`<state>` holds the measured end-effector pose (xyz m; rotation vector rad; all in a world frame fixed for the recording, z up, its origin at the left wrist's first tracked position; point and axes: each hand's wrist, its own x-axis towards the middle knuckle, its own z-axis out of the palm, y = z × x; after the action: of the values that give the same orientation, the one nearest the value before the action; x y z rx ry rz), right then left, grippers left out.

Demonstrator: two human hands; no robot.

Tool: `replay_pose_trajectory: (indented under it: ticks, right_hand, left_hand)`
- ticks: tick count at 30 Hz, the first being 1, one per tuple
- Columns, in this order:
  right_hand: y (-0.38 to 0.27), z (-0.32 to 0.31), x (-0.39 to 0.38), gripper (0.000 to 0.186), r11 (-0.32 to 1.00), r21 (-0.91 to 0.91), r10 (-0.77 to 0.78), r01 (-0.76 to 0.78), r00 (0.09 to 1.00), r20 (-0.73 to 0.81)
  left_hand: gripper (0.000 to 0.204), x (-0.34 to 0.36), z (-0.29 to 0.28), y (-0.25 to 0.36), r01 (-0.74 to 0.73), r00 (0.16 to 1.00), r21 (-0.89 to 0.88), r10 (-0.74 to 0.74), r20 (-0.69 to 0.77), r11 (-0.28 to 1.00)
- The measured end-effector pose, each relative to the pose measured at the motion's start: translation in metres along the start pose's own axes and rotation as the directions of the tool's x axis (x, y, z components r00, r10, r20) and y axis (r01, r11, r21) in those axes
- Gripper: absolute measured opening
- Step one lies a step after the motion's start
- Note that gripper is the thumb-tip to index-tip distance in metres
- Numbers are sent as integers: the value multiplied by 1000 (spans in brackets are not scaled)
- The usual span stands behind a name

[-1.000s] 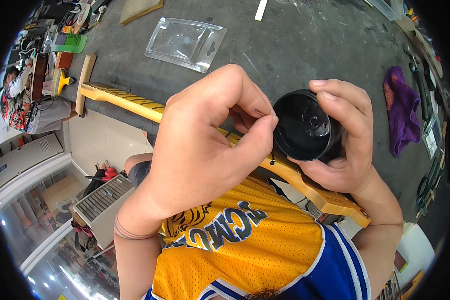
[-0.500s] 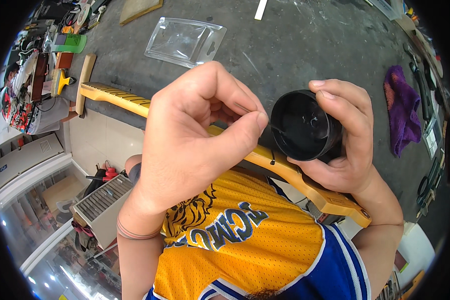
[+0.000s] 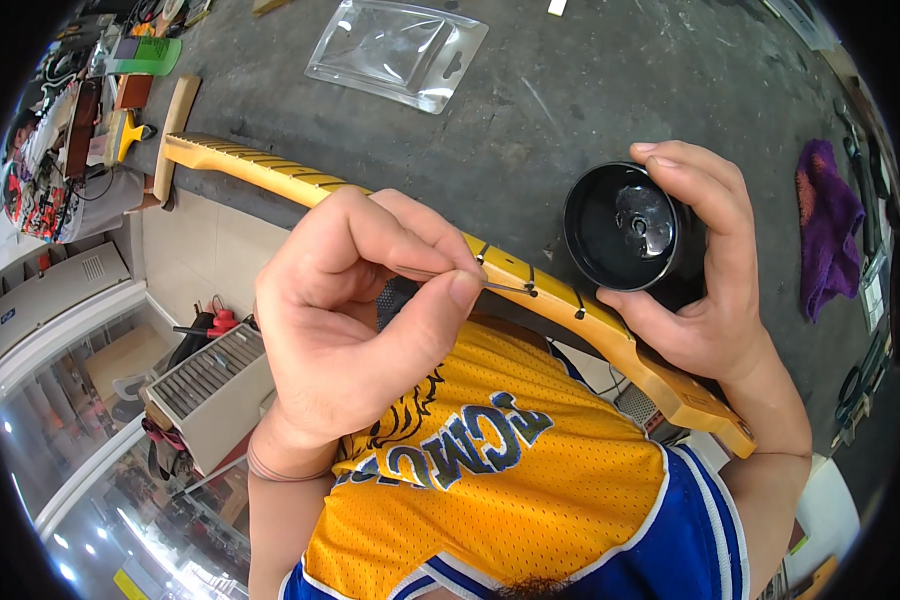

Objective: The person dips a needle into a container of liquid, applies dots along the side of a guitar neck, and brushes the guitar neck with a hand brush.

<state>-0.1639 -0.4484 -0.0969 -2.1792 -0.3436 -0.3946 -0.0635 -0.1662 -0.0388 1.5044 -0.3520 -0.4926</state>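
A yellow wooden guitar neck [image 3: 675,393] runs slantwise in front of me, with dark marks across it at the frets. My left hand [image 3: 345,320] is closed in a pinch on a thin stick [image 3: 502,287]. The stick's dark tip meets the neck, or hovers just over it, at the end of one dark fret line. Fingers and thumb of my right hand [image 3: 715,235] curve round a round black cup [image 3: 588,255], tilted so that its glossy black inside shows. Whatever the cup contains is hard to make out.
A clear plastic blister pack [image 3: 370,60] lies on the dark grey worktop [image 3: 530,150]. A wooden block [image 3: 175,140] supports the neck's far left end. At right is a purple cloth [image 3: 830,235] with tools beyond it. A drawer unit [image 3: 210,400] stands lower left.
My left hand has moved down and left from beside the cup's mouth, bringing the stick's tip to the neck. The cup has shifted slightly right in my right hand.
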Motion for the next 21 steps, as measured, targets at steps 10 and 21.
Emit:
replay_pose_trajectory:
  ticks: [10, 21]
  right_hand:
    - [-1, 3, -1, 95, 1000, -7, 5, -5, 1000, 9]
    - [0, 2, -1, 94, 1000, -9, 9, -9, 1000, 8]
  left_hand:
    - [20, -4, -3, -2, -49, 998, 107, 47, 29, 993]
    - [20, -3, -4, -2, -76, 996, 114, 70, 57, 991]
